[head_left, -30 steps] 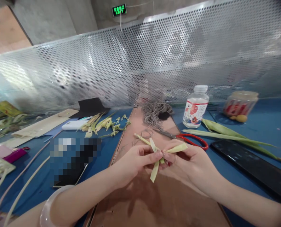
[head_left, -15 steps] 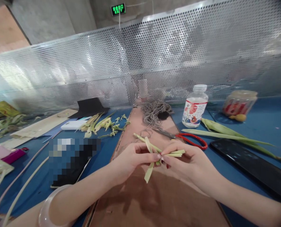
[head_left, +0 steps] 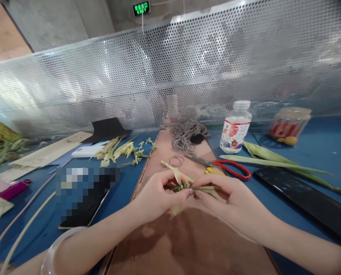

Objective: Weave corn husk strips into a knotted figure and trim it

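My left hand (head_left: 160, 193) pinches a small bundle of pale green leaf strips (head_left: 177, 176) above the brown board (head_left: 187, 244). My right hand (head_left: 226, 191) grips the same strips from the right, and the fingertips of both hands meet at the middle. One strip end sticks out to the upper left, and others lie under my right fingers. A green coiled part shows between the hands. Just beyond my right hand lie scissors with red handles (head_left: 235, 170), and a yellow item (head_left: 213, 171) is beside them. Grey yarn (head_left: 187, 135) rests at the board's far end.
On the right are a labelled bottle (head_left: 236, 128), a jar (head_left: 291, 124), long green leaves (head_left: 273, 162) and a black case (head_left: 302, 202). On the left are leaf scraps (head_left: 127, 150), a dark phone (head_left: 87, 206), a white box (head_left: 87, 151) and cords. A perforated metal screen (head_left: 159, 76) stands behind.
The strips have turned between my fingers; the strip end that hung below is now blurred and shorter in view. A green coiled part and the yellow item now show more clearly.
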{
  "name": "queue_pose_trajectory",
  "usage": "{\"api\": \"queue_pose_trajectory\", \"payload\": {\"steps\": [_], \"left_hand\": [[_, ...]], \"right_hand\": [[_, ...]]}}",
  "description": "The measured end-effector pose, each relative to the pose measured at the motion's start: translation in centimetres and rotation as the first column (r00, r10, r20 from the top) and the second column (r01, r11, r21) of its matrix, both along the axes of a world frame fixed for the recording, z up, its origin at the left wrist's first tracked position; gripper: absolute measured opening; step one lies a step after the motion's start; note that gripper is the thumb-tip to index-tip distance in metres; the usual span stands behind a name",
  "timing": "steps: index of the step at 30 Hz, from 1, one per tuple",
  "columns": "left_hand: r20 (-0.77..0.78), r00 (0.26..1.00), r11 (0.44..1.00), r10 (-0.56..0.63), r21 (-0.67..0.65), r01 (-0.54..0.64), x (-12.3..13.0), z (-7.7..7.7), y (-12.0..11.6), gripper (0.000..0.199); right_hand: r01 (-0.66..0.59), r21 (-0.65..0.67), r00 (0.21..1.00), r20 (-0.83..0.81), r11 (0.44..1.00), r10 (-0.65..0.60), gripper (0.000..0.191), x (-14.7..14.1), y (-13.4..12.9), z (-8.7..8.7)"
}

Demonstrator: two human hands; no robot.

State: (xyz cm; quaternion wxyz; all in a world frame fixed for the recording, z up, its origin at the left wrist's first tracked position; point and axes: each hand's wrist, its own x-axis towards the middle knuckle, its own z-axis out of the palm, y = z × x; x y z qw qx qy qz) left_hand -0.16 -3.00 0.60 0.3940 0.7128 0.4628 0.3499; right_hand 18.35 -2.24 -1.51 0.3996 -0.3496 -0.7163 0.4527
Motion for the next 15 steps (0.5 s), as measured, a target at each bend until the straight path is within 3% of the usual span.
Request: {"api": "queue_pose_trajectory", "payload": {"steps": [4, 8, 11, 15], "left_hand": [[-0.132, 0.991, 0.967, 0.023, 0.255, 0.011, -0.1, 0.3, -0.3, 0.008], [-0.309, 0.951, 0.845, 0.007, 0.510, 0.160, -0.5, 0.2, 0.1, 0.005], [-0.406, 0.914, 0.813, -0.018, 0.526, 0.249, -0.8, 0.0, 0.5, 0.007], [-0.462, 0.883, 0.822, -0.082, 0.470, 0.322, -1.1, -0.4, 0.7, 0.011]], "right_hand": [[-0.067, -0.037, 0.998, 0.008, 0.997, 0.068, 0.019, 0.2, 0.3, -0.5], [-0.127, 0.070, 0.986, 0.116, 0.989, 0.118, 0.019, 0.6, 0.7, -0.6], [-0.199, 0.140, 0.964, 0.203, 0.970, 0.169, 0.021, 0.8, 0.9, -0.3], [-0.273, 0.186, 0.933, 0.291, 0.944, 0.212, 0.024, 0.9, 1.1, 0.0]]}}
